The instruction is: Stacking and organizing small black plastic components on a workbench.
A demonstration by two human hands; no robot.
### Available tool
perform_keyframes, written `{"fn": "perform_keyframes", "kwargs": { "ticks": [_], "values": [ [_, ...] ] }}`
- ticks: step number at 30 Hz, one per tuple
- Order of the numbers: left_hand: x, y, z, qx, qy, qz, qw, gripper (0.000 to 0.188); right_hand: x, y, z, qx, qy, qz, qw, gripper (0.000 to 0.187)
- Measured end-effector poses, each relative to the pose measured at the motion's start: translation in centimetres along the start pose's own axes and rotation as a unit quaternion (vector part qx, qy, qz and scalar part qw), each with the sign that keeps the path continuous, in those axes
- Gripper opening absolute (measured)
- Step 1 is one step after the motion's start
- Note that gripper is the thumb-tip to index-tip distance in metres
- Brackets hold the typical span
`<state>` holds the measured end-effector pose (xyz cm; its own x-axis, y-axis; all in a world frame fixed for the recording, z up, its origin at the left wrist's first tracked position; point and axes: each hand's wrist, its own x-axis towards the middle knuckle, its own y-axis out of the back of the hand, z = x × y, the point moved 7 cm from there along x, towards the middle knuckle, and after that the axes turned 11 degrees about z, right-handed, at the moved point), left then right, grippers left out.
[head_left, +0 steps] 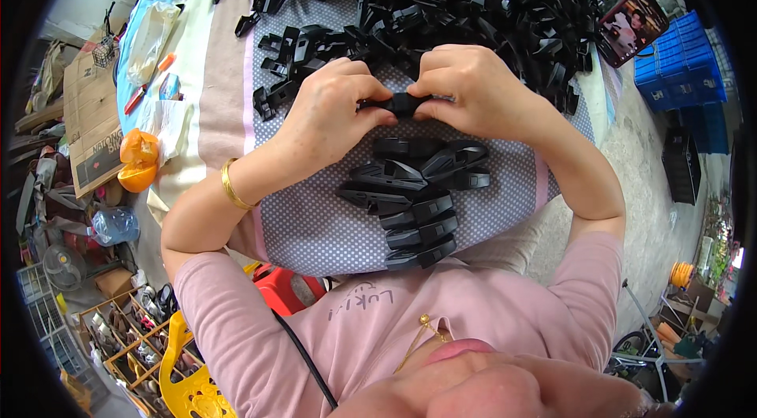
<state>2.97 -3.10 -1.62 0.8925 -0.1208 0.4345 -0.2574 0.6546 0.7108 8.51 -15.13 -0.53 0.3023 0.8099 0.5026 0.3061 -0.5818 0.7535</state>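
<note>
Between my two hands is a small black plastic part [404,105], held level above the patterned cloth [307,233]. My left hand [335,106] pinches its left end between thumb and fingers. At the other end, my right hand [465,91] grips with thumb and forefinger. Fingers cover most of the part, so its exact kind cannot be made out. Just below my hands lie several similar black plastic pieces [418,217], some lined up in a short column toward me. Beyond my hands spreads a large heap of black plastic parts [441,12].
A phone [633,26] showing a picture stands at the right edge of the table. Orange peel halves [139,159] and a red-handled tool [135,99] lie on the left side. Blue crates [680,63] stand right. A yellow chair [189,371] and red stool [292,288] are near me.
</note>
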Motion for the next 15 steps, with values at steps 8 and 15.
{"fn": "perform_keyframes", "kwargs": {
  "ticks": [8,15],
  "values": [
    [1.4,0.3,1.7,-0.051,-0.047,-0.020,0.997,0.022,0.2,1.2,-0.3,-0.051,0.009,0.090,0.995,0.026],
    [7.0,1.6,-0.2,0.140,-0.069,0.074,0.985,0.019,-0.3,-1.4,0.1,-0.252,0.031,0.042,0.966,0.028]
  ]
}}
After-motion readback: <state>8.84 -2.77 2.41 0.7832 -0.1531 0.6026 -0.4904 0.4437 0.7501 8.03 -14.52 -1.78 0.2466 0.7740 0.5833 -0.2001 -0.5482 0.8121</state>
